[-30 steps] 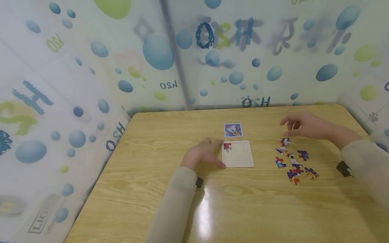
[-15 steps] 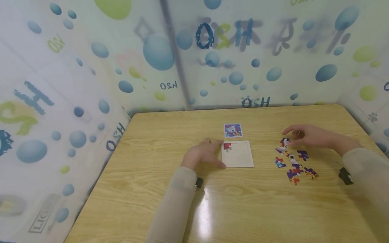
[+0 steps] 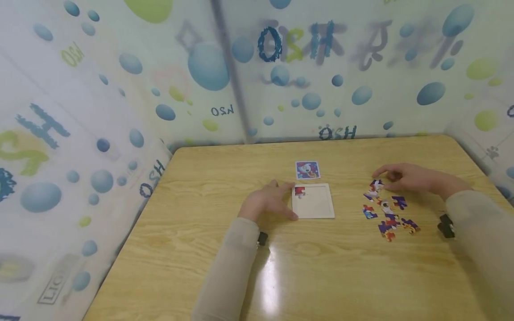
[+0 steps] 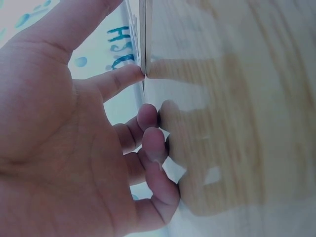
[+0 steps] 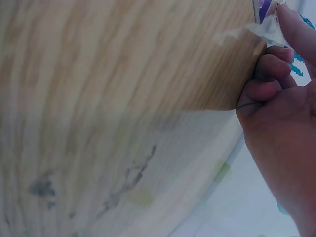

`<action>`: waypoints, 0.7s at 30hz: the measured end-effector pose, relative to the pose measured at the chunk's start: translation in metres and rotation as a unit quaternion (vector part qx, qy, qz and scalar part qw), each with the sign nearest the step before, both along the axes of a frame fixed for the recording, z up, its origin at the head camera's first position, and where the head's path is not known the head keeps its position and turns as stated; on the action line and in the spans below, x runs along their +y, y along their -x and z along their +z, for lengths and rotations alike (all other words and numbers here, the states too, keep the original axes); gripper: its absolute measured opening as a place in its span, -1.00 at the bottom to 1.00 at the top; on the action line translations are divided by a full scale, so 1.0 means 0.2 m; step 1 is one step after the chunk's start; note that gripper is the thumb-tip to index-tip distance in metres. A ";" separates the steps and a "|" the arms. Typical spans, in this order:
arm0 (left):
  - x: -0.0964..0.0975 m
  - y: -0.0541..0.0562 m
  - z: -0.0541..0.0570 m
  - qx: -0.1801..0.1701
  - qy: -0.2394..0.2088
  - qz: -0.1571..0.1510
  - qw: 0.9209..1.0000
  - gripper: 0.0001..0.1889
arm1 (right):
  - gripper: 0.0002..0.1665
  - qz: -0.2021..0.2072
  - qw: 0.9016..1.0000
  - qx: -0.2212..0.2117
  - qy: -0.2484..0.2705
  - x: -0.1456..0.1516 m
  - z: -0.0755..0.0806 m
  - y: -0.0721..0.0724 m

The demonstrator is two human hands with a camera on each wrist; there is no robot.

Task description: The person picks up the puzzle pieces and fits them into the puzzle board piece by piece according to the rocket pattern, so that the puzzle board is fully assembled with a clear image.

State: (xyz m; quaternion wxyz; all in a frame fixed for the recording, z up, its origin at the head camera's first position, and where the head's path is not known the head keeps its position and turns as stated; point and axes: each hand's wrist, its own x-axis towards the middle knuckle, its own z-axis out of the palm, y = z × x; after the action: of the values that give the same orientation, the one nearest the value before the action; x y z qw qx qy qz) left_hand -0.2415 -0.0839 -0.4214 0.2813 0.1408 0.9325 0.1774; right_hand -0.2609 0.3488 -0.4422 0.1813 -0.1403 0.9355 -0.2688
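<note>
The left hand (image 3: 268,203) lies on the wooden table (image 3: 201,249), fingers spread and relaxed, with a fingertip against the left edge of the white puzzle tray (image 3: 317,207); it grips nothing. In the left wrist view a fingertip (image 4: 129,75) meets a thin edge on the table (image 4: 237,123), and the other fingers curl loosely onto the wood. It has not moved over the last second, so the tray stays steadied in the same spot.

One red and white piece (image 3: 299,191) sits in the tray's far left corner; the rest of the tray is bare. Just beyond the tray lies the small reference picture (image 3: 307,170).

To the right, the loose puzzle pieces (image 3: 386,211) are scattered in a small cluster on the table. The right hand (image 3: 405,177) was raised above the far end of that cluster a second ago; it has since dropped and drawn nearer, and its fingertips now come down at the farthest piece (image 3: 376,185). The fingers are bent, and the right wrist view shows a finger (image 5: 296,29) beside a pale, partly purple bit (image 5: 266,19), but whether that piece is pinched or only touched cannot be told. My judgement is that one piece is being selected while the tray waits, nearly all of it unfilled.
</note>
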 end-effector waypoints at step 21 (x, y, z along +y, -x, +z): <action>0.01 0.00 0.02 -0.010 0.004 0.005 1.000 0.13 | -0.46 -0.025 0.999 0.010 -0.026 -0.02 -0.02 -0.01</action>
State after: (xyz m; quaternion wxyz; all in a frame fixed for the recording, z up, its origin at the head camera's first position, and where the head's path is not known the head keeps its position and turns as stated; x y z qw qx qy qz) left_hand -0.2406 -0.0826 -0.4178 0.2902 0.1330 0.9311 0.1763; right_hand -0.2582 0.3458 -0.4457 0.1685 -0.1150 0.9471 -0.2476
